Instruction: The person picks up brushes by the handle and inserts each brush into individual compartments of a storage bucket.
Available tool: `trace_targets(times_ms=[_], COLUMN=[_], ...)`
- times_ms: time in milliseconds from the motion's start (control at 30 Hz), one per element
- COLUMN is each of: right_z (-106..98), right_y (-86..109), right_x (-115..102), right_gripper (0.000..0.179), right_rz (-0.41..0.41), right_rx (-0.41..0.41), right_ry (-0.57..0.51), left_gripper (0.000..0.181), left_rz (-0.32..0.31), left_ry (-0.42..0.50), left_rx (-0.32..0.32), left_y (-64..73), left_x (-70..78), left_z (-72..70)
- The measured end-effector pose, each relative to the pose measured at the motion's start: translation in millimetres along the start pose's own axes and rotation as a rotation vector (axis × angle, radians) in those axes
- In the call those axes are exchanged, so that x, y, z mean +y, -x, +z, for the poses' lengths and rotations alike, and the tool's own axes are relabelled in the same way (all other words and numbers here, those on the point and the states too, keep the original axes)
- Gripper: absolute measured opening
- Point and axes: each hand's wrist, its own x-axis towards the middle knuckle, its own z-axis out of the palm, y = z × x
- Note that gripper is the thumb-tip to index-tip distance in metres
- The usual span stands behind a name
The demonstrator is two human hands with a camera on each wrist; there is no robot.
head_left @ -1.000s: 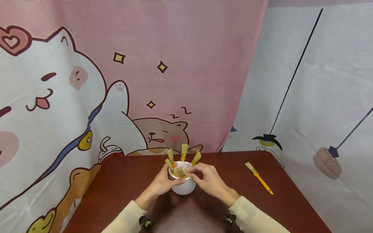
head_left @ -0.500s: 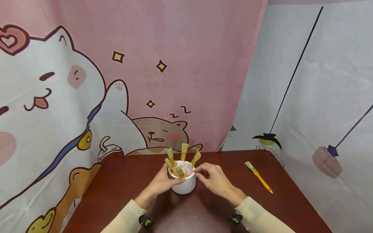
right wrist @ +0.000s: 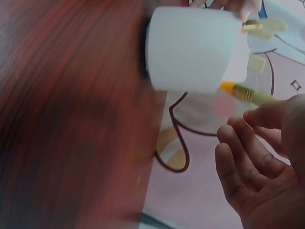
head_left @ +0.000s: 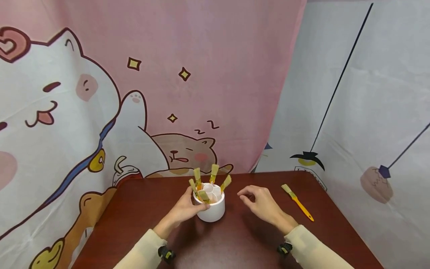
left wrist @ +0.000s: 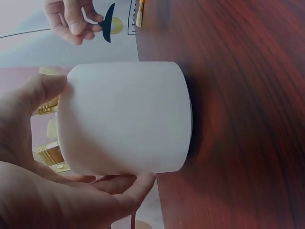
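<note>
A white round brush holder (head_left: 211,213) with inner compartments stands upright on the table. Several paintbrushes (head_left: 227,182) lean in it, pale bristles up. My left hand (head_left: 184,207) grips the holder from the left, thumb at the near rim and fingers along its side, as the left wrist view also shows on the white wall (left wrist: 128,117). Off to the holder's right hovers my right hand (head_left: 264,204), fingers loosely bent and holding nothing. Farther right lies a single paintbrush (head_left: 298,203) with a yellow handle and pale bristles, apart from both hands.
The dark red wooden table (head_left: 235,239) ends at a back edge just behind the holder. Behind it hangs a pink cloth (head_left: 231,74) printed with cartoon animals, and a whitish cloth (head_left: 376,104) covers the right side.
My right hand has left the holder's right rim and moved right, toward the loose paintbrush. My left hand stays on the holder. The head view has shifted slightly.
</note>
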Motion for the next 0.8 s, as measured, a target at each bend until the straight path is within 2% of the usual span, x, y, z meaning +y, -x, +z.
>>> trace_targets(times_ms=[200,367,800], right_z=[-11.6,-20.1,-38.0], right_y=[7.3,13.4,23.2], right_x=[17.1,30.4,59.7], right_gripper=[0.019,0.017,0.014], right_rz=[0.012,0.020,0.132], right_rx=[0.027,0.057,0.093], right_ry=[0.027,0.066,0.138], left_gripper=[0.096,0.098,0.100], left_rz=[0.032,0.023,0.030], left_ry=[0.017,0.011,0.011], left_rx=[-0.004,0.006,0.025], left_y=[-1.0,-0.6,4.5], left_x=[0.1,0.6,-2.4], left_z=[-2.5,-2.9,-0.2])
